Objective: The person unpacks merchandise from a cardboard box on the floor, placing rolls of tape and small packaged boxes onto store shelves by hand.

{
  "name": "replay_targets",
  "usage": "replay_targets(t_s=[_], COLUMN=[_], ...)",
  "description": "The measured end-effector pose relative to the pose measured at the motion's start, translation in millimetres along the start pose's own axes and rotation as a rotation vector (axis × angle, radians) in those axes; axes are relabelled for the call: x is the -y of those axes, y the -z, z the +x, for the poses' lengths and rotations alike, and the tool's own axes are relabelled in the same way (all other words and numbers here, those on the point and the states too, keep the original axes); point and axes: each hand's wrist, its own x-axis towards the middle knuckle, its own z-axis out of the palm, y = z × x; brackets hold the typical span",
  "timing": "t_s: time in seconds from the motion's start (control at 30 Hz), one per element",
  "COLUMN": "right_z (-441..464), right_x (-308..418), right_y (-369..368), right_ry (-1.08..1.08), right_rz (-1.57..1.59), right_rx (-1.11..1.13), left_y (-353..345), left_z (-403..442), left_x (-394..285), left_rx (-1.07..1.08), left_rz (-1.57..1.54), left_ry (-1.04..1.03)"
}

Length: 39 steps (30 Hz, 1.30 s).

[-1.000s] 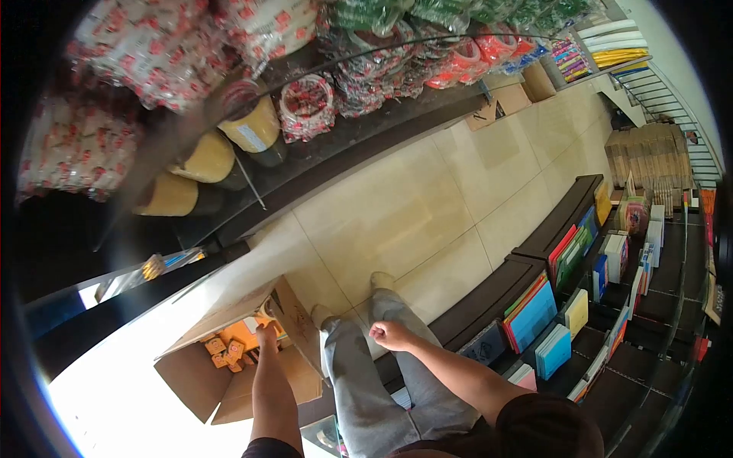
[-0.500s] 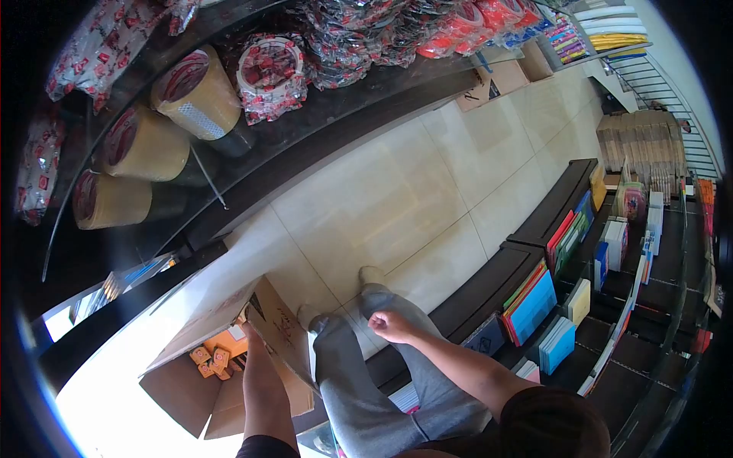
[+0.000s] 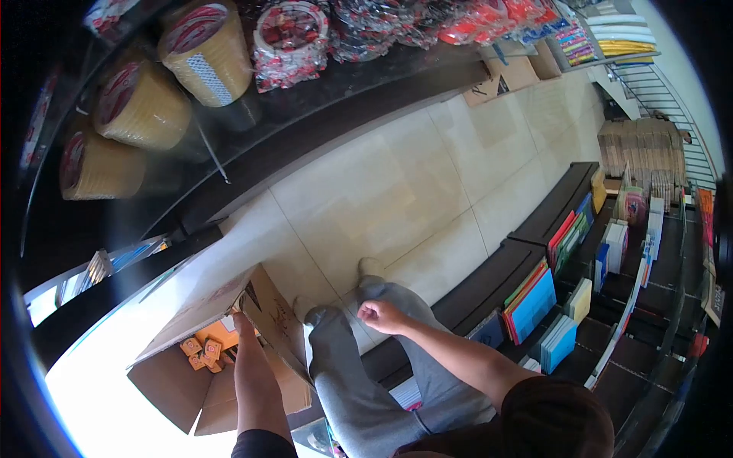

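My left hand (image 3: pixel 243 327) is at the far edge of an open cardboard carton (image 3: pixel 172 385), next to a flap. Its fingers are mostly hidden, so whether it grips the carton or something inside is unclear. Several small orange boxes (image 3: pixel 205 353) lie loose in the carton, and a larger orange pack (image 3: pixel 221 333) with a white label sits beside my left hand. Over my right thigh, my right hand (image 3: pixel 382 316) hangs with its fingers curled in, and nothing shows in it.
Rolls of brown packing tape (image 3: pixel 206 53) and wrapped tape packs (image 3: pixel 290 46) fill a dark shelf at upper left. A low dark shelf (image 3: pixel 489 282) with coloured folders (image 3: pixel 532 299) and books runs along the right. Flattened cardboard (image 3: pixel 641 153) is stacked at the far end of the tiled floor (image 3: pixel 374 191).
The view has shifted slightly, bringing the tape rolls nearer. My left hand stays at the carton edge. My right hand has moved a little to the left, still curled.
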Motion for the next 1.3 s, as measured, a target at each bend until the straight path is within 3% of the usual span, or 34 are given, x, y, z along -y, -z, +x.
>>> replay_targets(t_s=[0.03,0.23,0.43,0.5,0.6,0.7,0.83,0.93,1.0,1.17,1.3], right_z=[2.1,-0.4,1.1,-4.9,-12.2,-21.8,-35.2,-52.5,-69.3,-103.9,-125.5], right_x=[0.8,11.2,12.4,22.6,30.7,39.2,56.2,80.4,96.8,145.0,188.0], right_y=[1.6,2.7,5.8,8.5,7.1,3.8,-2.5,-4.7,-6.9,-1.4,7.1], right_ry=[-0.011,-0.015,0.005,0.013,0.029,0.079,0.096,0.088,0.099,0.175,0.262], right_rz=[-0.014,-0.080,-0.060,-0.111,-0.081,-0.092,-0.066,-0.097,-0.129,-0.237,-0.246], right_rx=[0.023,0.072,0.087,0.092,0.104,0.086,0.115,0.135,0.171,0.265,0.280], left_y=[-0.3,-9.7,9.8,26.5,38.3,49.3,81.2,100.4,118.1,160.9,200.8], left_z=[2.6,-63.2,-148.7,-146.2,-96.5,-196.3,-249.6,-291.4,-309.9,-398.8,-497.9], left_x=[-7.7,-43.9,-110.7,-92.8,-30.9,-78.5,-59.4,-45.3,-17.4,-18.7,-56.1], left_rx=[-0.032,-0.039,0.031,0.055,0.103,0.078,0.171,0.049,0.083,0.017,0.023], left_rz=[-0.026,0.806,0.710,0.758,0.900,0.460,0.765,0.404,0.487,0.206,0.116], left_ry=[0.055,-0.513,-0.203,-0.381,-0.361,0.060,-0.266,0.005,-0.077,-0.024,-0.157])
